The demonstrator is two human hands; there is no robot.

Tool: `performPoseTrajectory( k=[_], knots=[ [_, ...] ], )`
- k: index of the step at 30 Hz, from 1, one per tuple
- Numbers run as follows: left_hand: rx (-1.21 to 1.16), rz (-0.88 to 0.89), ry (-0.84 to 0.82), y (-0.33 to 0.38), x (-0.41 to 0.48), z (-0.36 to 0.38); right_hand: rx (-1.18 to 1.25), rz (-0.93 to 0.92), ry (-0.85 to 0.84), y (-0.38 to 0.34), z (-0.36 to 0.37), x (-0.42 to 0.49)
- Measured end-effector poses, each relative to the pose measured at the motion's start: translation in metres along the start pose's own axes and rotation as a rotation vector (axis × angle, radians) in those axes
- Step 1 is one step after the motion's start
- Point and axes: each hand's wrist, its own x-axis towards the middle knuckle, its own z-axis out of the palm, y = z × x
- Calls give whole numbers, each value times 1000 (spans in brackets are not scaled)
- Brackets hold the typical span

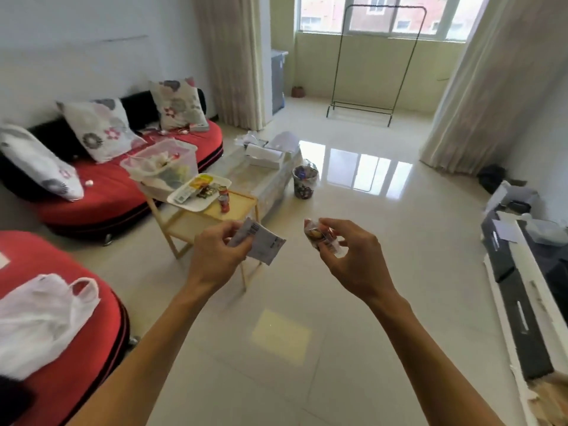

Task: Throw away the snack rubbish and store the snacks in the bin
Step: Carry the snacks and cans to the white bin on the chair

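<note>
While the left hand (219, 253) is pinching a white barcoded packet (266, 245) and the right hand (350, 256) is gripping a colourful wrapper (318, 238), the clear bin (159, 162) is sitting at ten o'clock from them, the wastebasket (304, 182) at twelve.

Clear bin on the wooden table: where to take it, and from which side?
Best grip is probably the bin's rim lip, on opposite sides, from above. The top is open and the lip overhangs the walls. The tray crowds its near right side, so avoid a low approach there.
</note>
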Motion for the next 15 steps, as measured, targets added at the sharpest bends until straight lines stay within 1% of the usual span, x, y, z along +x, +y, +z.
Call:
performPoseTrajectory(
  k=[6, 11, 15],
  knots=[
    [64, -113, 195, -74, 73, -79, 81, -143, -105, -16, 105, 121],
    [101, -196, 369, -115, 137, -139, 131, -234, -177, -31, 184, 216],
    [130, -215, 429, -142, 188, -175, 157, -251, -232, -40, 243, 276]
  ],
)
